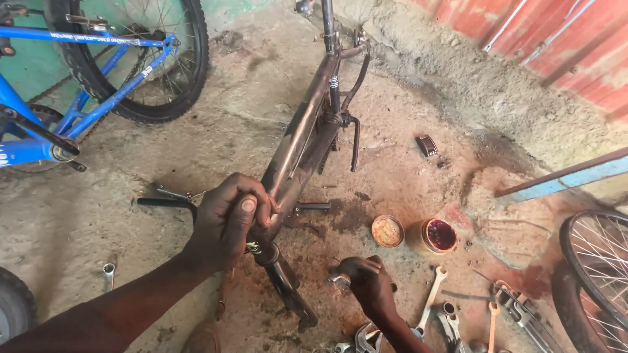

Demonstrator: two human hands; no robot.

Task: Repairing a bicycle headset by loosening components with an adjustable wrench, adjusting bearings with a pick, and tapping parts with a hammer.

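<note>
A rusty brown bicycle frame (pixel 307 124) lies upside down on the dirt floor, running from the top centre toward me. My left hand (pixel 229 219) is closed around the frame's tube near its head end, thumb on top. Below it a dark fork leg (pixel 288 287) points toward me. My right hand (pixel 369 284) is low on the floor, fingers curled around a small metal tool or part (pixel 340 281) that I cannot make out. Several spanners (pixel 432 297) lie just right of that hand.
A blue bicycle (pixel 98 59) stands at the top left. An open tin of red grease (pixel 437 235) and its lid (pixel 387 231) sit right of the frame. A spoked wheel (pixel 598 274) is at the right edge, a tyre (pixel 13 307) at the lower left, a spanner (pixel 108 274) nearby.
</note>
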